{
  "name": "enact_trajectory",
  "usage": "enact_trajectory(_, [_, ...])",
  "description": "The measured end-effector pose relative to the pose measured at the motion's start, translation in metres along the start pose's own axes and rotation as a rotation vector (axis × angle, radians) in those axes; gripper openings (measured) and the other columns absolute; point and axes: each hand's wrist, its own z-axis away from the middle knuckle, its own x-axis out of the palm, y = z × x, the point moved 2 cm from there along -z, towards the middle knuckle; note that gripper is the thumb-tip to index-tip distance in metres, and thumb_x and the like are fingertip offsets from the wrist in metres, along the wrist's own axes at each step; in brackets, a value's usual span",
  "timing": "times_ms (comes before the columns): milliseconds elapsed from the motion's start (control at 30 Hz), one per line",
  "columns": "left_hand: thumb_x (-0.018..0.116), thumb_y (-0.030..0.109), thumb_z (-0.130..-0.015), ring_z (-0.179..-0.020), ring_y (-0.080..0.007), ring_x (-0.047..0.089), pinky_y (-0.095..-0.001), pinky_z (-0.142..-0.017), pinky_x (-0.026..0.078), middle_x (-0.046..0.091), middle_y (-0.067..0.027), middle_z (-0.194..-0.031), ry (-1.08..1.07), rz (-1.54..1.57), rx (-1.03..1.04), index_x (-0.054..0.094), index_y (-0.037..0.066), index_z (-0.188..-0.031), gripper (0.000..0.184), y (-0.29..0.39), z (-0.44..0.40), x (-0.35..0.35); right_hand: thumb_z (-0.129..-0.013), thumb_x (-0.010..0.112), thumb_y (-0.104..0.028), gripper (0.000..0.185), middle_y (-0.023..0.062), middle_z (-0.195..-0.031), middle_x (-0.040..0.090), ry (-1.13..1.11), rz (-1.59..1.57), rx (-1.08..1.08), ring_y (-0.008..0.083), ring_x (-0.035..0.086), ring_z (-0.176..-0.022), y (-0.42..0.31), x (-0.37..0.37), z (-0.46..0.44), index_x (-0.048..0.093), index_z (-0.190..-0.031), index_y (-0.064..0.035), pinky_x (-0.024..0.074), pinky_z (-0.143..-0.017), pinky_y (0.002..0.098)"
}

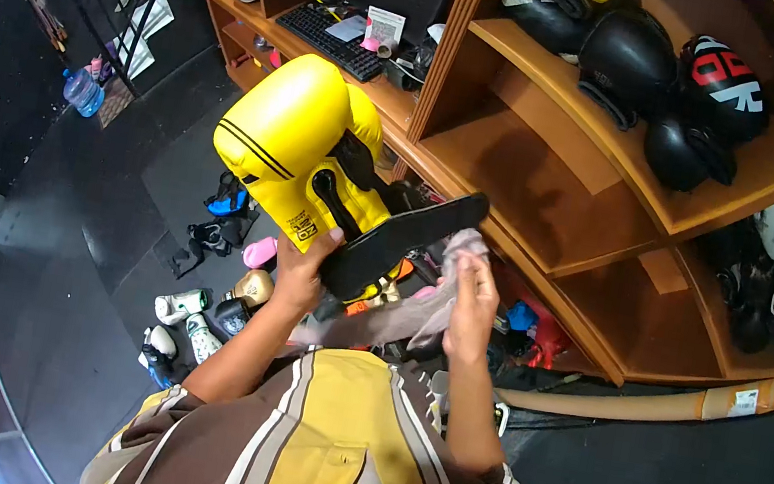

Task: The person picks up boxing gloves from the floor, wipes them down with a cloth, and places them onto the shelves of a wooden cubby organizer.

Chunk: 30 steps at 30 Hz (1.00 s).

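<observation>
My left hand (304,269) grips a yellow boxing glove (291,115) by its cuff, with the padded fist end pointing up and away from me. From the cuff a black wrist strap (407,240) sticks out to the right, stretched open. My right hand (471,306) pinches a pale greyish-pink cloth (436,316) just beside the strap. The cloth hangs down and to the left, blurred along its lower part. Whether the cloth touches the strap I cannot tell.
A wooden shelf unit (536,195) at the right holds black boxing gloves (628,62). Behind the yellow glove stand a keyboard (333,41) and monitor. Gloves and gear, including a white glove (181,307), lie on the floor. A long cardboard tube (645,400) lies right; a water jug (83,92) stands far left.
</observation>
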Motion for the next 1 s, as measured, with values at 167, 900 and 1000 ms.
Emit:
enact_trajectory(167, [0.071, 0.013, -0.081, -0.091, -0.0184, 0.063, -0.0315, -0.083, 0.051, 0.062, -0.0065, -0.104, 0.03, 0.106, -0.062, 0.05, 0.003, -0.122, 0.047, 0.005, -0.011, -0.005, -0.098, 0.055, -0.011, 0.024, 0.0084, -0.118, 0.059, 0.114, -0.093, 0.007, 0.0164, 0.059, -0.1, -0.008, -0.042, -0.041, 0.057, -0.121, -0.0044, 0.0518, -0.082, 0.0302])
enact_trajectory(900, [0.063, 0.02, -0.088, -0.097, -0.0237, 0.067, -0.0375, -0.087, 0.055, 0.068, -0.0105, -0.109, 0.14, 0.195, -0.442, 0.057, 0.0, -0.12, 0.039, -0.028, 0.002, -0.036, -0.085, 0.065, -0.044, 0.056, 0.0279, -0.116, 0.063, -0.053, 1.545, 0.22, 0.0406, 0.061, -0.111, 0.084, -0.165, -0.223, 0.062, -0.119, 0.0, 0.0473, -0.096, 0.0465])
enact_trajectory(1000, [0.064, 0.021, -0.086, -0.092, -0.0219, 0.067, -0.0355, -0.084, 0.055, 0.068, -0.0094, -0.105, 0.193, 0.122, -0.434, 0.058, 0.001, -0.117, 0.037, -0.03, 0.007, -0.022, -0.083, 0.069, -0.034, 0.034, 0.0227, -0.096, 0.07, -0.069, 1.59, 0.034, 0.041, 0.067, -0.093, 0.111, -0.175, -0.234, 0.071, -0.088, 0.0001, 0.0537, -0.082, 0.0491])
